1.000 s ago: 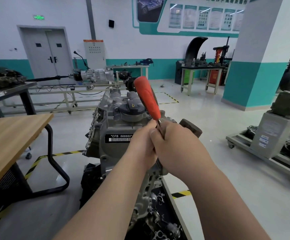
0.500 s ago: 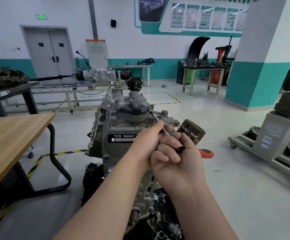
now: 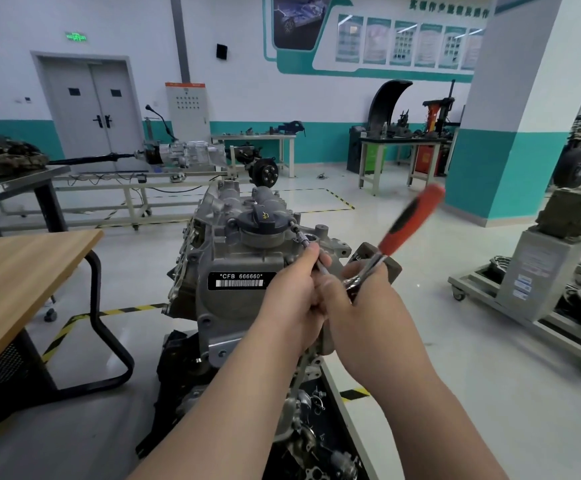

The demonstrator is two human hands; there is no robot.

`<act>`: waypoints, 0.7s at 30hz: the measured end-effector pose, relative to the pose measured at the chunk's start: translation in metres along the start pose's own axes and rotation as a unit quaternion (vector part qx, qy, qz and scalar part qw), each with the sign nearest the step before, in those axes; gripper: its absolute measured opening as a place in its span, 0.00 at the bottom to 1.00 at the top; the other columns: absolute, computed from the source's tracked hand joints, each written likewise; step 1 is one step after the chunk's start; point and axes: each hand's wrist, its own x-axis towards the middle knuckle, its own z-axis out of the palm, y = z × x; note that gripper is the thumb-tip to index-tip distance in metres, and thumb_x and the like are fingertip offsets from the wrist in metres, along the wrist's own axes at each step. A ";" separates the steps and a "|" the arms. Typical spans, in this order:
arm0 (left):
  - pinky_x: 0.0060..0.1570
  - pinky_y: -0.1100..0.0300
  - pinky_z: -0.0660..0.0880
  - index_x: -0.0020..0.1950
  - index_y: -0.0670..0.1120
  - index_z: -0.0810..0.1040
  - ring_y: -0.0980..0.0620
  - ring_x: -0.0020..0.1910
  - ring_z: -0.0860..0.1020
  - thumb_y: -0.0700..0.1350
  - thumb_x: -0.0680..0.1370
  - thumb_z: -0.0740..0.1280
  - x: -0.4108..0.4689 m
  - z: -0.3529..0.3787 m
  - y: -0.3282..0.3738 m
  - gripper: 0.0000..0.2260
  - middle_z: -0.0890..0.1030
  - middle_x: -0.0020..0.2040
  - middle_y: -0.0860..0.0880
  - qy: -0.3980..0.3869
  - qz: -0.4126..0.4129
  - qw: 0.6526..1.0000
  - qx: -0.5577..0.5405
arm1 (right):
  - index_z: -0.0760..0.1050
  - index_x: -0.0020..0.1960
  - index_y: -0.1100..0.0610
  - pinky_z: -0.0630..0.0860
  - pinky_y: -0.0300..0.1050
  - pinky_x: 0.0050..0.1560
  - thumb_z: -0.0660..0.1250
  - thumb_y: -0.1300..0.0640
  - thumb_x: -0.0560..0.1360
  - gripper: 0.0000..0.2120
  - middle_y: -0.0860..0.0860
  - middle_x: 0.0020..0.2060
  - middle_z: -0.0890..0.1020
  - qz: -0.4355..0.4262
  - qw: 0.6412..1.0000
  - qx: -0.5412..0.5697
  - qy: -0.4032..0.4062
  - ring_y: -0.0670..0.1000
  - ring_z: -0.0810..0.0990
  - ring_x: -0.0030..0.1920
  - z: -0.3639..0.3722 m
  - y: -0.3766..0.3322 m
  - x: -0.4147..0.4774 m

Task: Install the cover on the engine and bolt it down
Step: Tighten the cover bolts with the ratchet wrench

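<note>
Ratchet (image 3: 394,237) now up-right, in both hands (image 3: 365,306)

The left hand (image 3: 292,306) and right hand (image 3: 368,308) are bare, forearms (image 3: 226,414) unsleeved.

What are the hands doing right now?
Left hand: holding the extension.
Right hand: holding the ratchet near its head.

The engine (image 3: 244,251) is dull gray metal. The wrench (image 3: 400,230) has a shiny metal stem. The table (image 3: 22,268) is smooth wood.
</note>
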 end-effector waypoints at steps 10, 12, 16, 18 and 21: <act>0.41 0.62 0.67 0.40 0.45 0.79 0.54 0.38 0.69 0.54 0.80 0.62 -0.002 0.001 0.005 0.15 0.78 0.36 0.52 -0.022 -0.029 0.999 -0.040 | 0.69 0.47 0.55 0.69 0.43 0.32 0.58 0.47 0.80 0.11 0.45 0.33 0.77 0.016 0.995 0.102 0.013 0.47 0.75 0.33 0.010 -0.006 0.006; 0.35 0.60 0.65 0.36 0.47 0.84 0.53 0.34 0.69 0.57 0.80 0.61 0.001 -0.003 0.003 0.21 0.74 0.35 0.52 -0.031 -0.011 0.999 -0.012 | 0.73 0.45 0.60 0.68 0.44 0.31 0.58 0.48 0.80 0.15 0.49 0.28 0.74 0.093 0.955 0.281 -0.023 0.49 0.70 0.26 0.017 -0.004 0.004; 0.20 0.73 0.58 0.35 0.50 0.82 0.57 0.14 0.62 0.61 0.79 0.58 -0.005 -0.006 0.008 0.23 0.66 0.19 0.54 -0.064 -0.026 0.992 0.101 | 0.73 0.51 0.55 0.61 0.37 0.21 0.56 0.50 0.82 0.11 0.49 0.25 0.66 0.230 0.724 0.644 -0.089 0.46 0.60 0.19 0.016 -0.012 0.003; 0.16 0.72 0.59 0.35 0.48 0.76 0.58 0.14 0.65 0.58 0.80 0.59 -0.003 -0.003 0.010 0.20 0.69 0.21 0.53 -0.059 -0.009 0.993 0.104 | 0.72 0.48 0.54 0.61 0.34 0.20 0.55 0.48 0.81 0.12 0.47 0.25 0.65 0.270 0.611 0.737 -0.106 0.45 0.60 0.18 0.015 -0.015 0.002; 0.18 0.69 0.63 0.31 0.48 0.72 0.58 0.18 0.66 0.56 0.80 0.61 0.001 -0.001 0.011 0.20 0.70 0.28 0.51 -0.043 0.031 0.990 0.133 | 0.71 0.48 0.55 0.61 0.33 0.21 0.53 0.47 0.82 0.14 0.46 0.25 0.65 0.288 0.551 0.776 -0.105 0.45 0.60 0.18 0.018 -0.017 -0.003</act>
